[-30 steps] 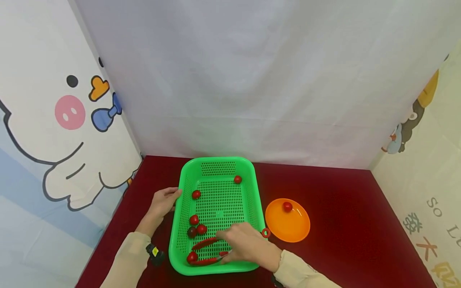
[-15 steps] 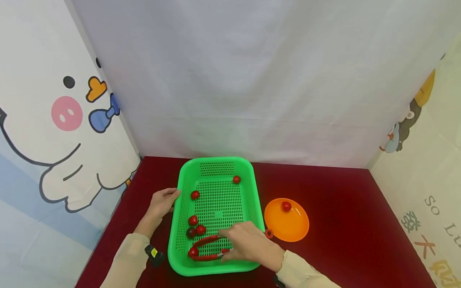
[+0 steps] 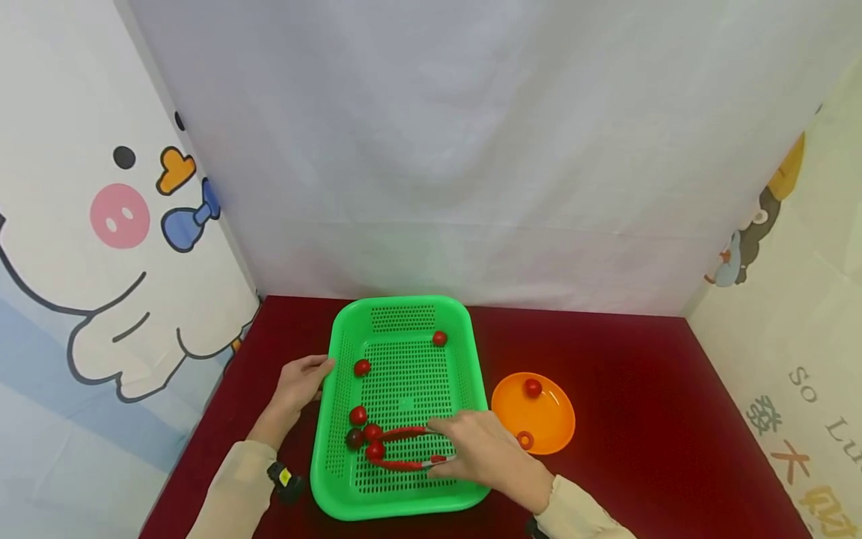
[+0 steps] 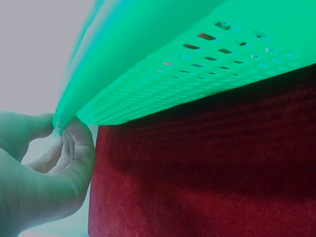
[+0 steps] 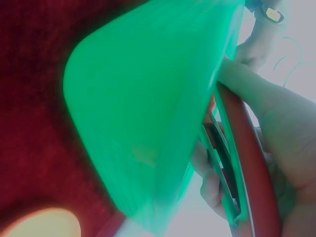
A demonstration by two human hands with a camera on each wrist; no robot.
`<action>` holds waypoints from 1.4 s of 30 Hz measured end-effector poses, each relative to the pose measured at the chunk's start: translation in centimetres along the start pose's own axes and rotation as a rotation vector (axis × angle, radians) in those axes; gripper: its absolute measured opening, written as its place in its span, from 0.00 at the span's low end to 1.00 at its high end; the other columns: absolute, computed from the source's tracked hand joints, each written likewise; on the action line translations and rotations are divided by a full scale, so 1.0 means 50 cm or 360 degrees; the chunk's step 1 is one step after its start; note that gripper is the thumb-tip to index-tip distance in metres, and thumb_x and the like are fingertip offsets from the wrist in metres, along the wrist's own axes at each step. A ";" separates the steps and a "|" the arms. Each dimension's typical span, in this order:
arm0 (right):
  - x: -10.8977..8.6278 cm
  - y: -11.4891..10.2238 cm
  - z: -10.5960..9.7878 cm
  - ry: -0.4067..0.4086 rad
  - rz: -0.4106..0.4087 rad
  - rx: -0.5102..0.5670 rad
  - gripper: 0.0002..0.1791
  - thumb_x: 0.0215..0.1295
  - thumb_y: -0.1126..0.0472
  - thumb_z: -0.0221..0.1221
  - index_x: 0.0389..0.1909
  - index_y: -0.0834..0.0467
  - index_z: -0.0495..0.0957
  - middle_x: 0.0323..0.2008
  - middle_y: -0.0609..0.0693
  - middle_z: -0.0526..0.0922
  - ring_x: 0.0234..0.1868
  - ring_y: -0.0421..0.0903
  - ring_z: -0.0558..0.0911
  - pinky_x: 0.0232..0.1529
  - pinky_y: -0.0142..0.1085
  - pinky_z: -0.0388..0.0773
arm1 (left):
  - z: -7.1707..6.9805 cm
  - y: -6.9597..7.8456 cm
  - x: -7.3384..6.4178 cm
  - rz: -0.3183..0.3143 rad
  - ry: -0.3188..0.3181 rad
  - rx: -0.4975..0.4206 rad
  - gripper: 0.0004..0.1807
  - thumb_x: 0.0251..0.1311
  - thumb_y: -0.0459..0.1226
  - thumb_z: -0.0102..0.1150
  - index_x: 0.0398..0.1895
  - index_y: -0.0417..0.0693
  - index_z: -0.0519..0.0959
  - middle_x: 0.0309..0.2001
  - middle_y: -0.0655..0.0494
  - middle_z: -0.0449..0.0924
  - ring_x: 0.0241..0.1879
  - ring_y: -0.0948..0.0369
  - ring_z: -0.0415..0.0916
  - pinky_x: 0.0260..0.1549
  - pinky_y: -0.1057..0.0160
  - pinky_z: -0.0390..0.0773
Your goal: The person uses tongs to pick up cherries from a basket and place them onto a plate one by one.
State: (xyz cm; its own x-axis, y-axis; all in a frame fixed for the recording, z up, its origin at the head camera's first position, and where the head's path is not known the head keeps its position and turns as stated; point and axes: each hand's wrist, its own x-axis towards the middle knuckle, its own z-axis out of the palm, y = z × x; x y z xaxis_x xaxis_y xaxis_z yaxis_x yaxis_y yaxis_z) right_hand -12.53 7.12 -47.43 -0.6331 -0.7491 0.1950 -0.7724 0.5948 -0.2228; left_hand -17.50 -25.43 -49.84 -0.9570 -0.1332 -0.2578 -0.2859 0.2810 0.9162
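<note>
My left hand pinches the left rim of a green perforated basket; the left wrist view has the thumb and fingers around that rim. With my right hand I grip red-handled tongs over the basket. A cherry tomato sits at the tongs' tips, between the two red arms. Close by lie a red tomato, another red tomato and a dark tomato. Farther back are a tomato at the left and one tomato at the far right corner.
An orange plate with one tomato stands right of the basket. The tongs' end ring hangs over its near edge. Dark red cloth covers the table, and a pale curtain rises behind.
My right hand and the tongs have moved right. The tomato at the tips has shifted from the near left corner, inward and away, beside the others. My left hand keeps its hold on the rim.
</note>
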 end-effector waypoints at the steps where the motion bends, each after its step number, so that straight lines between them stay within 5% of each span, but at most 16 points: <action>1: -0.002 0.002 0.000 0.0018 0.0008 0.0002 0.26 0.48 0.40 0.79 0.41 0.52 0.84 0.31 0.42 0.87 0.21 0.35 0.74 0.17 0.22 0.62 | -0.001 -0.001 -0.001 -0.0007 0.0005 -0.0001 0.29 0.79 0.45 0.52 0.71 0.31 0.69 0.64 0.33 0.75 0.49 0.58 0.80 0.44 0.61 0.82; 11: -0.034 0.018 0.000 0.0190 0.0119 -0.0036 0.33 0.46 0.40 0.80 0.50 0.54 0.86 0.35 0.46 0.89 0.28 0.41 0.80 0.21 0.24 0.69 | -0.003 -0.001 -0.004 -0.0016 -0.0002 0.0002 0.29 0.79 0.45 0.52 0.72 0.32 0.68 0.65 0.33 0.74 0.50 0.56 0.80 0.43 0.62 0.81; 17: -0.051 0.031 -0.004 0.0296 0.0208 0.0003 0.34 0.45 0.42 0.81 0.51 0.55 0.85 0.31 0.46 0.88 0.25 0.39 0.76 0.20 0.24 0.68 | -0.003 -0.001 -0.002 -0.0005 -0.0001 -0.0007 0.29 0.79 0.45 0.52 0.71 0.31 0.69 0.64 0.33 0.75 0.47 0.60 0.80 0.42 0.62 0.81; 24: -0.072 0.047 -0.002 0.0540 0.0175 -0.0024 0.36 0.42 0.43 0.82 0.52 0.57 0.86 0.36 0.46 0.90 0.24 0.39 0.76 0.22 0.24 0.70 | -0.003 0.003 -0.001 -0.0029 -0.0002 -0.0028 0.29 0.78 0.44 0.53 0.71 0.30 0.68 0.62 0.33 0.76 0.46 0.61 0.81 0.42 0.61 0.82; 33: -0.093 0.066 -0.008 0.0661 0.0244 -0.0020 0.37 0.39 0.45 0.84 0.50 0.58 0.86 0.31 0.44 0.86 0.23 0.34 0.62 0.21 0.22 0.61 | 0.000 0.007 0.001 -0.0047 0.0038 -0.0027 0.27 0.78 0.42 0.53 0.69 0.30 0.70 0.60 0.35 0.78 0.42 0.63 0.79 0.39 0.64 0.82; 42: -0.115 0.078 -0.010 0.0819 0.0265 -0.0018 0.33 0.37 0.46 0.85 0.45 0.54 0.86 0.28 0.39 0.81 0.24 0.33 0.66 0.21 0.19 0.61 | 0.003 0.003 0.005 -0.0042 0.0046 -0.0047 0.27 0.78 0.42 0.52 0.69 0.29 0.70 0.61 0.33 0.77 0.40 0.65 0.80 0.40 0.64 0.83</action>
State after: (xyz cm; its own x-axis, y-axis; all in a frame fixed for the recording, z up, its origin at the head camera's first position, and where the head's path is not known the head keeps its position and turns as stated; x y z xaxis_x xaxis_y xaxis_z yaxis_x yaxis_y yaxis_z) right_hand -11.96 13.89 -48.94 -0.6880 -0.4064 0.6012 -0.6582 0.6984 -0.2810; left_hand -17.81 -25.30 -49.80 -0.9472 -0.1676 -0.2732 -0.3088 0.2486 0.9181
